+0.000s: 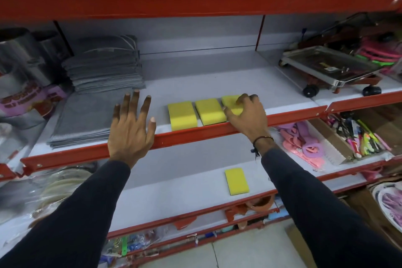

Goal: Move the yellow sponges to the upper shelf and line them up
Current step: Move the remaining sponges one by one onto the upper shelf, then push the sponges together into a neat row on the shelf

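Three yellow sponges lie side by side near the front of the upper shelf (195, 85): a left sponge (181, 115), a middle sponge (209, 111) and a right sponge (231, 102). My right hand (248, 113) is curled over the right sponge, fingers gripping it. My left hand (130, 128) hovers with fingers spread over the shelf's red front rail, left of the sponges, holding nothing. A fourth yellow sponge (236, 181) lies alone on the lower shelf (174, 198), between my two forearms.
Stacked grey cloths (102, 67) and flat grey mats (87, 119) fill the upper shelf's left side. A steel wheeled tray (330, 69) stands at the right. Pink and purple plastic items (302, 143) and a box of tools (359, 135) sit lower right.
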The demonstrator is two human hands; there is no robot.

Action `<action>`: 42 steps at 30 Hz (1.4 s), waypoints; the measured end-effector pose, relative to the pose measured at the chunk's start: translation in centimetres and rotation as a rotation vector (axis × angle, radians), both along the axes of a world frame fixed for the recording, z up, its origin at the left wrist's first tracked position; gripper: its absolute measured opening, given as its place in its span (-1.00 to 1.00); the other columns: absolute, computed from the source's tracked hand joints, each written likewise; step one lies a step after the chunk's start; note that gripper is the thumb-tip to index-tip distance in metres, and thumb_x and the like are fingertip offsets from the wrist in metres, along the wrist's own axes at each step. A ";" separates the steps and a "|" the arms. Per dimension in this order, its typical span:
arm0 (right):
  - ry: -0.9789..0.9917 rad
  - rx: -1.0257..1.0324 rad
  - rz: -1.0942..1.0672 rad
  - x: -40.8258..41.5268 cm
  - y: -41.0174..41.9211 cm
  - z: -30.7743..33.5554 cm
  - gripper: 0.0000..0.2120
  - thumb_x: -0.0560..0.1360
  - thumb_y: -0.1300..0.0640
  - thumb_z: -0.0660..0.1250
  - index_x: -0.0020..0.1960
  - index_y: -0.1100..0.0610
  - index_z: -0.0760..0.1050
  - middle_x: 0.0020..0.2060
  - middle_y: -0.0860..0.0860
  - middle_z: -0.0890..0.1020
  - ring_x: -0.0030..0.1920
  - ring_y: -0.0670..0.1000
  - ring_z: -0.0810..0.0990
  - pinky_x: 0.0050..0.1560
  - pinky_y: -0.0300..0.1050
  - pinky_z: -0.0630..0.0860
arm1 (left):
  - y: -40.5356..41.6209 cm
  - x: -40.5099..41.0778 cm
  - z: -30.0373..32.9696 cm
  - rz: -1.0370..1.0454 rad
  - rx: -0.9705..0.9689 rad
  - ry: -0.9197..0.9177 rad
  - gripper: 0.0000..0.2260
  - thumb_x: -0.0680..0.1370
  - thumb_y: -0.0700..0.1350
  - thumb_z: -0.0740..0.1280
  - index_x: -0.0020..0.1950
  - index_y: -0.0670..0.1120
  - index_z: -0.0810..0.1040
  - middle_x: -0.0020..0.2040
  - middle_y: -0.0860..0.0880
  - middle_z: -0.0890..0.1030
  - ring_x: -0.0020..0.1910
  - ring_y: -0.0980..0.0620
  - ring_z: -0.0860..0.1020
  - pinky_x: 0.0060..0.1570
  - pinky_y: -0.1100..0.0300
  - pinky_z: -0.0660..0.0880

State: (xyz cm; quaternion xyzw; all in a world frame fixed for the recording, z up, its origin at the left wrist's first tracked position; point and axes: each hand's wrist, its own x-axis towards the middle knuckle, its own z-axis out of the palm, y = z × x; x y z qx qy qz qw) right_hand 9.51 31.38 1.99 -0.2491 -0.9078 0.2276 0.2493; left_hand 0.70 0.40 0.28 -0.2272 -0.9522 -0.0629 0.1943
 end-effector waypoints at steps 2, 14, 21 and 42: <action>0.244 0.078 -0.042 0.9 0.0 -1.5 -0.69 0.48 -0.02 0.46 0.06 0.19 0.59 0.05 0.16 0.61 0.06 0.22 0.60 0.08 0.07 0.51 | 0.0 -0.1 -0.2 -0.002 0.003 0.002 -0.37 0.68 0.17 -0.18 0.74 -0.01 -0.03 0.76 -0.14 -0.05 0.73 -0.18 -0.06 0.68 -0.26 0.01; -0.794 -0.125 -0.040 7.9 -1.5 -22.4 -0.39 0.50 -0.19 0.40 0.44 0.03 0.35 0.34 0.15 0.48 0.37 0.22 0.47 0.39 0.17 0.43 | 0.1 -0.6 -0.9 0.006 0.023 0.054 -0.38 0.68 0.14 -0.04 0.73 -0.01 0.02 0.74 -0.17 0.03 0.72 -0.23 0.01 0.67 -0.24 -0.01; -0.401 -0.084 0.074 9.7 -2.2 -19.2 -0.47 0.38 -0.05 0.49 0.28 0.13 0.50 0.26 0.12 0.53 0.21 0.21 0.52 0.22 0.09 0.49 | 0.2 -0.4 -0.6 0.007 0.035 0.046 -0.38 0.67 0.16 -0.06 0.73 0.00 0.01 0.75 -0.16 0.02 0.72 -0.21 -0.02 0.67 -0.23 -0.02; -0.245 0.122 -0.050 3.5 9.5 0.8 -0.40 0.51 -0.44 0.19 0.18 0.06 0.57 0.15 0.17 0.64 0.23 0.25 0.55 0.25 0.21 0.40 | 2.6 2.5 1.0 -0.031 0.056 -0.039 -0.37 0.66 0.12 -0.04 0.60 -0.19 0.37 0.65 -0.24 0.32 0.65 -0.30 0.23 0.57 -0.39 0.13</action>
